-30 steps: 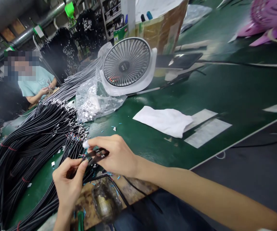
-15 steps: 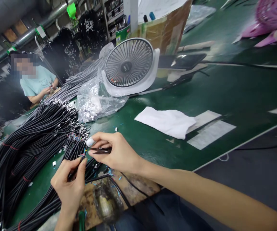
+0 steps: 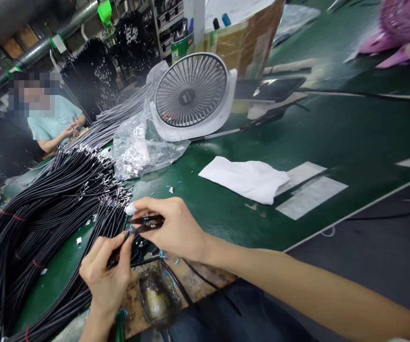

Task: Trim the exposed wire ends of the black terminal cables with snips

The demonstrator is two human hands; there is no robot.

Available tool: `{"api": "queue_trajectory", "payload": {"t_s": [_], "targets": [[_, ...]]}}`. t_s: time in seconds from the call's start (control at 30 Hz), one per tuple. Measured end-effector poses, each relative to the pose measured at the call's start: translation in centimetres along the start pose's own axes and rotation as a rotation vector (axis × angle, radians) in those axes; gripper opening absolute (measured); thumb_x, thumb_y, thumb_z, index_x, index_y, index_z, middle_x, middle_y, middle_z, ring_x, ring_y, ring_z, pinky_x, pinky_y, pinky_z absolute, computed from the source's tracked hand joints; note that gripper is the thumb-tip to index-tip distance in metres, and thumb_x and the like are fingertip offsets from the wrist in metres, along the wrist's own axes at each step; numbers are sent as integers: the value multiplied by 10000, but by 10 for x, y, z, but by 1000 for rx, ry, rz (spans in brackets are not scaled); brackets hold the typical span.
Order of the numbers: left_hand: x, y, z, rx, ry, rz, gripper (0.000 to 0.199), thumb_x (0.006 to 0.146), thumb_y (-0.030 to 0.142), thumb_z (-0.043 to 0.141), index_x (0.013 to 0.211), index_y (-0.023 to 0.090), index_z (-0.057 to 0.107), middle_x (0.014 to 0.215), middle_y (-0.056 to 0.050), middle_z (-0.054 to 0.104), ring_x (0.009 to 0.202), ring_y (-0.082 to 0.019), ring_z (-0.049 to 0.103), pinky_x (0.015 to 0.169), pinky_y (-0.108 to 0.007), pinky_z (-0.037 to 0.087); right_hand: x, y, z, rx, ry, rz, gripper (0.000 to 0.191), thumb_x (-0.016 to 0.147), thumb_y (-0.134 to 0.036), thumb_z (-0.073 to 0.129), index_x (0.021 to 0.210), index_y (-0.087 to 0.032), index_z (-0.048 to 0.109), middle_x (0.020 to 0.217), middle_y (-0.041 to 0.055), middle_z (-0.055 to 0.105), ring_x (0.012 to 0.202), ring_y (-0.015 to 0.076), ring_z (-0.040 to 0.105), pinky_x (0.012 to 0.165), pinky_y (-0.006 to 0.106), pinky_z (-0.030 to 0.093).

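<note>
Between the thumb and fingers of my left hand (image 3: 107,270) is a black cable (image 3: 121,246), pinched near its stripped end. Fine coloured wires (image 3: 128,231) stick out of that end. My right hand (image 3: 176,225) is closed around dark tweezers (image 3: 147,223), their two pointed prongs apart and right at the wires; whether they touch them I cannot tell. A white cover (image 3: 130,208) sits on one right fingertip. Behind my left hand lie bundles of black cables (image 3: 41,204), tied with red bands, many ends stripped and silvery.
A stained board (image 3: 205,278) with a worn, plastic-wrapped block (image 3: 157,299) lies at the front edge, among blue wire scraps. Farther back are a round fan (image 3: 191,92), a clear plastic bag (image 3: 144,152) and a white cloth (image 3: 244,178). Another person (image 3: 53,123) works at far left.
My left hand has moved slightly right and toward the tweezers with the cable. The tweezers' prongs stand wider apart, now at the coloured wires.
</note>
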State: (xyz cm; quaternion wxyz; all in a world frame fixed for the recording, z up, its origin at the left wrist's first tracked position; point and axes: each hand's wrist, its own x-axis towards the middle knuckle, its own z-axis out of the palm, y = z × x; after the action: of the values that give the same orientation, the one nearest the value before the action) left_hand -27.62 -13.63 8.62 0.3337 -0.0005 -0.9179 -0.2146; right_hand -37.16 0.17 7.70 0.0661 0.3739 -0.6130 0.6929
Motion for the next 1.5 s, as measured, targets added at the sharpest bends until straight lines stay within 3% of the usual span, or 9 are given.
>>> {"api": "queue_trajectory", "payload": {"t_s": [0.13, 0.2, 0.3, 0.37, 0.5, 0.63, 0.77, 1.2, 1.5], "targets": [[1, 1, -2, -6, -6, -8, 69, 747, 212, 616, 730, 208, 683, 564, 1, 588, 471, -124, 511, 450, -245, 396, -6, 5, 2, -232, -37, -436, 189, 793, -113, 493, 925, -142, 625, 783, 23, 697, 637, 100, 633, 548, 197, 448], [1, 1, -2, 8, 6, -25, 81, 753, 204, 608, 705, 202, 672, 537, 10, 556, 453, -113, 477, 436, -236, 370, -7, 6, 3, -254, -74, -491, 204, 808, -113, 458, 931, -147, 616, 747, 15, 687, 607, 95, 618, 536, 200, 428], [0, -2, -2, 22, 11, -42, 78, 758, 194, 602, 746, 200, 679, 557, 7, 565, 471, -111, 476, 461, -232, 381, -7, 5, 4, -216, -40, -326, 179, 787, -139, 532, 956, -158, 586, 765, 2, 689, 633, 92, 626, 590, 186, 450], [-2, -4, -1, 21, 16, -39, 94, 761, 191, 595, 782, 202, 686, 579, 2, 584, 488, -115, 489, 487, -235, 403, -7, 6, 4, -221, -11, -232, 284, 743, -180, 620, 1020, -158, 563, 812, 7, 698, 661, 106, 642, 603, 187, 459], [-4, -8, 0, 17, 32, -35, 121, 764, 193, 584, 809, 214, 695, 601, -5, 610, 496, -125, 513, 503, -245, 422, -8, 7, 5, -237, -48, -159, 432, 689, -182, 677, 1099, -159, 542, 867, 22, 707, 688, 132, 659, 588, 196, 459], [-2, -5, -2, 17, 17, -35, 102, 745, 206, 610, 793, 215, 699, 644, -21, 648, 529, -146, 560, 524, -263, 449, -7, 6, 4, -167, -71, -108, 442, 692, -161, 667, 1116, -150, 544, 895, 35, 707, 730, 140, 668, 601, 194, 476], [1, 0, -4, 18, 26, -31, 81, 740, 220, 620, 769, 216, 696, 622, -17, 643, 514, -150, 558, 502, -270, 444, -4, 1, 0, -36, -133, -29, 398, 708, -145, 636, 1099, -120, 563, 893, 55, 710, 652, 121, 666, 585, 187, 493], [0, -2, -3, 1, 52, 61, 61, 772, 175, 624, 792, 191, 680, 626, 2, 630, 511, -110, 542, 506, -239, 438, -2, -1, -3, 72, -149, 20, 380, 713, -129, 602, 1090, -85, 594, 897, 87, 718, 737, 143, 694, 654, 193, 536], [-3, -6, -1, -21, 62, 105, 67, 771, 163, 645, 817, 195, 681, 664, 1, 652, 535, -106, 563, 516, -230, 445, -1, -2, -4, 105, -137, 92, 301, 689, -120, 625, 988, -96, 648, 805, 47, 725, 699, 147, 685, 635, 203, 532]]}}
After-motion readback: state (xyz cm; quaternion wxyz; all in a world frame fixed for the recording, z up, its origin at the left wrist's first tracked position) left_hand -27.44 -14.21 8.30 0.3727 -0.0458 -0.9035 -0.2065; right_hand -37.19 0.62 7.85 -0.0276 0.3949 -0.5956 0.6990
